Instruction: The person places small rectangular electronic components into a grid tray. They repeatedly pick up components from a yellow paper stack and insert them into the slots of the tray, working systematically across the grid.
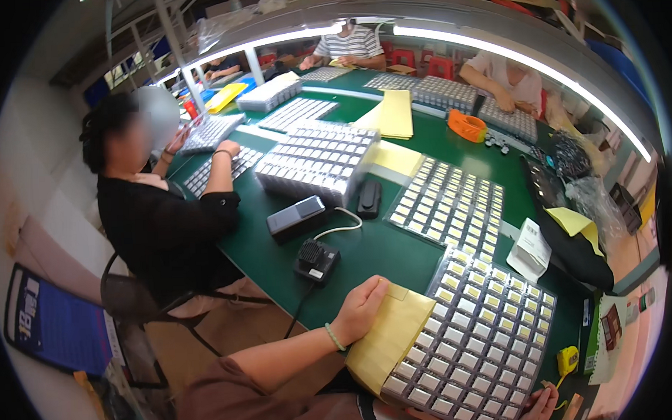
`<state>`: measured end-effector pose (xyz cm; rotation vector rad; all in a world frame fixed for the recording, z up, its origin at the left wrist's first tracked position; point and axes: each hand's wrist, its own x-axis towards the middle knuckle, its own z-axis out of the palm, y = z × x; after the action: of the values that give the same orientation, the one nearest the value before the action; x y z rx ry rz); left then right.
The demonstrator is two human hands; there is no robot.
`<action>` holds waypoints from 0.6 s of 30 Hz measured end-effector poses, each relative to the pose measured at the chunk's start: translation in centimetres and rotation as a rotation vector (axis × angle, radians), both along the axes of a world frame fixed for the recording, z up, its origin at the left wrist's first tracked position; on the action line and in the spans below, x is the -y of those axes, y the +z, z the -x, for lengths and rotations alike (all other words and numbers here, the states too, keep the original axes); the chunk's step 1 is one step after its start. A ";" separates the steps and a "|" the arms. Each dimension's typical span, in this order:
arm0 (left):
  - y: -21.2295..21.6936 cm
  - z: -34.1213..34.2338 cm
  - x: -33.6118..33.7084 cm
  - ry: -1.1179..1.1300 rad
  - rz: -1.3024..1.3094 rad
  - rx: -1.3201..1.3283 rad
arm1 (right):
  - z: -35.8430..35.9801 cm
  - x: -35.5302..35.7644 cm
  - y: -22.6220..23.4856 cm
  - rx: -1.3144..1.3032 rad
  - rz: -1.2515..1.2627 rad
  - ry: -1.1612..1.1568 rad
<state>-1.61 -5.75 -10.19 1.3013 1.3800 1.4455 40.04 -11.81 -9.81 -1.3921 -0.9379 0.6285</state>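
My left hand (356, 313), wearing a beaded bracelet, closes over the edge of a folded yellow paper sheet (388, 330). That paper lies against the left side of a large clear tray (466, 339) with rows of small square pieces, the far ones yellowish and the near ones white. At the tray's near right corner is my right hand (537, 406), its fingers curled; what they grip, if anything, is hidden. Just beyond stands another tray of yellowish pieces (450, 204), meeting the far edge of the near one.
A tall stack of trays (316, 162) stands mid-table beside a black box-shaped device (295, 217) and a charger (317, 259). To the right are a white box (528, 250), a yellow tape measure (568, 360) and an orange tape dispenser (466, 126). A co-worker (158, 201) sits at left; others work opposite.
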 end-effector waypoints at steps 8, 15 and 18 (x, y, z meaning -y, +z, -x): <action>0.0 0.0 -0.1 -0.010 0.016 0.012 | 0.2 0.1 0.2 -0.096 -0.057 0.038; -0.1 0.2 0.0 -0.012 0.022 0.019 | -1.9 0.1 -3.4 -0.185 -0.094 -0.005; -0.3 0.1 0.2 -0.008 0.017 0.014 | 0.3 0.1 0.1 -0.213 -0.093 0.036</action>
<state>-1.70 -5.98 -10.49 1.2820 1.3739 1.4322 39.71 -11.92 -9.71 -1.2025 -0.8125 0.7361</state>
